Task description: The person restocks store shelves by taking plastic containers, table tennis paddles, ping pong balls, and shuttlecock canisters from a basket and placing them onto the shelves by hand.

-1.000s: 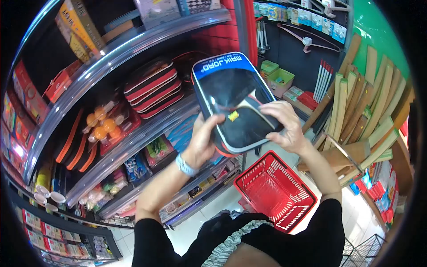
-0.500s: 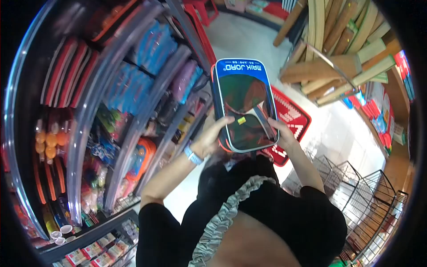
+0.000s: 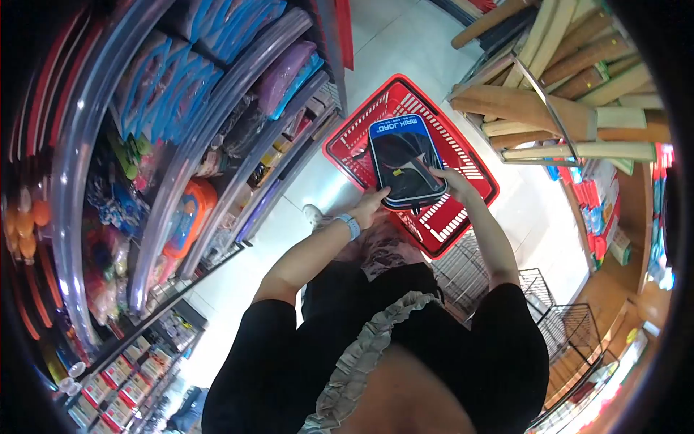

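A flat zip-style case (image 3: 406, 160) with a blue printed header and a dark see-through front shows a paddle-like shape inside. My left hand (image 3: 369, 207) grips its lower left corner, the thumb along the edge. At the lower right side, my right hand (image 3: 457, 184) holds the same case. Below it lies the red shopping basket (image 3: 473, 170), seen through its slotted sides; the case hangs over or within its opening, and I cannot tell how deep.
Shelves on the left carry blue-trimmed bags (image 3: 166, 87) and an orange-blue package (image 3: 189, 217). A rack of rolled mats (image 3: 535, 108) stands at the right. Black wire baskets (image 3: 571, 325) sit lower right. White floor tiles (image 3: 383, 32) run between.
Both hands have lowered the case and moved it away from my body, over the red basket. More of the basket now shows around it. My view has shifted.
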A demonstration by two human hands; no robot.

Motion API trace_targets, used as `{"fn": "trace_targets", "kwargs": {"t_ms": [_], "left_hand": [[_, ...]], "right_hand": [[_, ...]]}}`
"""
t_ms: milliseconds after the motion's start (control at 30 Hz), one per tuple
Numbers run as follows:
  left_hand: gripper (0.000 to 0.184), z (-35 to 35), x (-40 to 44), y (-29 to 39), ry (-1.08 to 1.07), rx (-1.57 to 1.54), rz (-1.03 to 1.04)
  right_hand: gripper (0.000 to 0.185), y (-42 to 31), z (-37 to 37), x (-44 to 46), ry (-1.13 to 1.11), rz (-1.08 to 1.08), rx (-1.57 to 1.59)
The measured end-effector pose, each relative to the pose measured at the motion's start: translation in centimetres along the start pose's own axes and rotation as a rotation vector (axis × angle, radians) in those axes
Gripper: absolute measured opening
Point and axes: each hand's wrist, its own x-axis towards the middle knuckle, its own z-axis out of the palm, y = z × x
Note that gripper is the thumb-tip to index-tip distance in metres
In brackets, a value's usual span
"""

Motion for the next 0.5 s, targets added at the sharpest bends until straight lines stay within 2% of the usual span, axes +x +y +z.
{"fn": "trace_targets", "kwargs": {"t_ms": [33, 133, 267, 333, 367, 400, 433, 467, 500], "left_hand": [[0.044, 0.0, -0.6, -0.1, 0.026, 0.035, -0.006], [0.032, -1.3, -2.9, -0.1, -0.058, 0.127, 0.02], [0.036, -6.8, -3.7, -3.8, -0.171, -0.212, 0.017], [0.033, -6.9, -6.9, -3.2, 0.026, -0.257, 0.018], [0.031, -7.1, -8.3, -2.5, 0.128, -0.28, 0.04], [0.036, -8.4, -8.6, -3.4, 0.139, -0.353, 0.063], [0.041, -9.7, -8.9, -4.4, 0.151, -0.423, 0.1], [0.038, -9.7, -10.4, -4.2, 0.226, -0.392, 0.142], [0.035, -10.9, -10.4, -5.2, 0.239, -0.417, 0.173]], "right_hand": [[0.039, 0.1, -1.0, 2.0, -0.042, 0.032, -0.026], [0.041, 0.4, -2.5, 7.4, -0.086, 0.11, -0.175], [0.043, 2.5, -3.3, 11.8, 0.059, -0.022, -0.507], [0.047, 3.6, -3.9, 12.0, 0.073, -0.144, -0.714], [0.047, 4.5, -3.8, 12.2, 0.088, -0.255, -0.799], [0.05, 4.1, -1.9, 10.2, 0.049, -0.439, -0.79], [0.048, 4.0, -1.6, 9.9, 0.108, -0.375, -0.977], [0.052, 8.6, -5.0, 14.8, 0.059, -0.48, -0.893], [0.059, 5.6, -2.0, 10.6, 0.005, -0.332, -0.953]]}}
